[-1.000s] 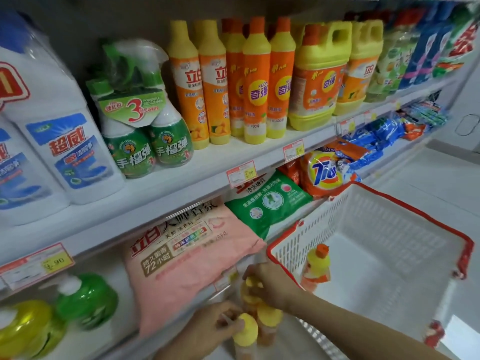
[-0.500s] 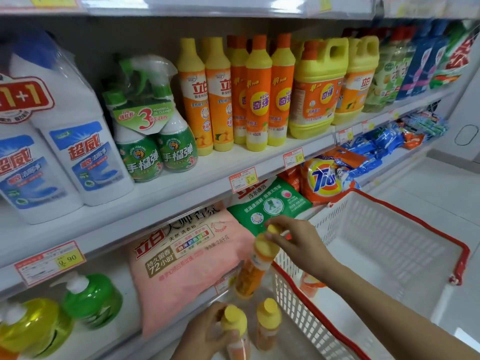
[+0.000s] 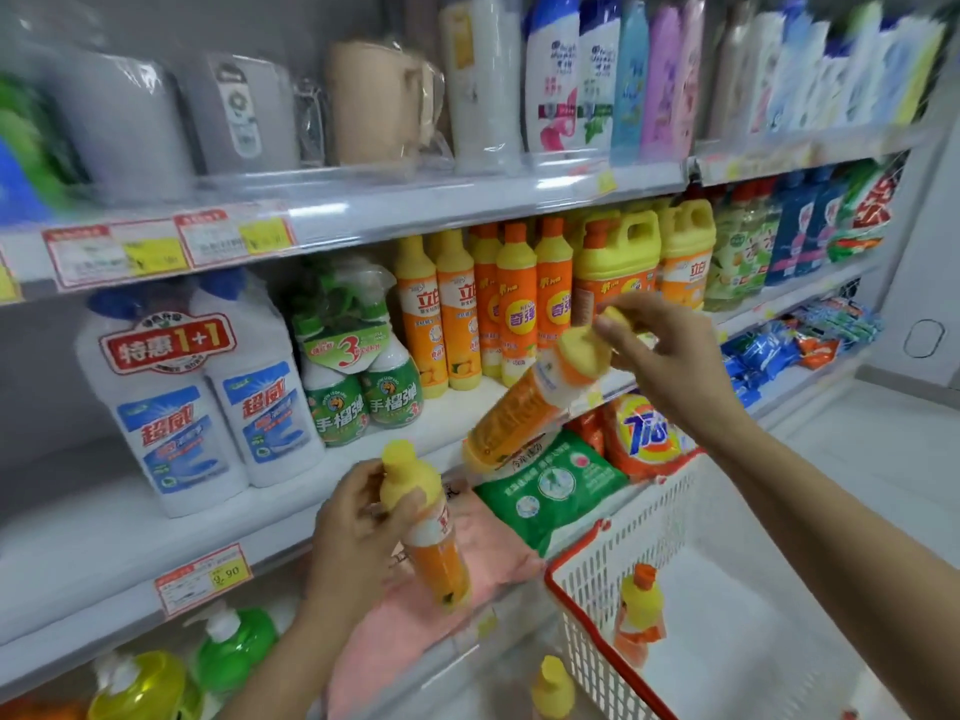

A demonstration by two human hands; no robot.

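dish soap bottle (image 3: 524, 407) with an orange body hangs tilted in the air in front of the middle shelf (image 3: 156, 532), its yellow cap up to the right and its base down to the left above a green bag (image 3: 550, 485). the right hand (image 3: 670, 356) pinches the cap between thumb and curled fingertips. a second dish soap bottle (image 3: 434, 543) leans over a pink bag (image 3: 498, 553), lower and to the left; the left hand (image 3: 353, 527) grips it round the yellow neck, fingers wrapped close. the two bottles are apart. a white shopping basket (image 3: 649, 517) with a red rim sits at lower right, and a third bottle (image 3: 639, 610) stands upright inside it against the near wall. a fourth bottle (image 3: 553, 685) stands just outside the basket, at the bottom edge.
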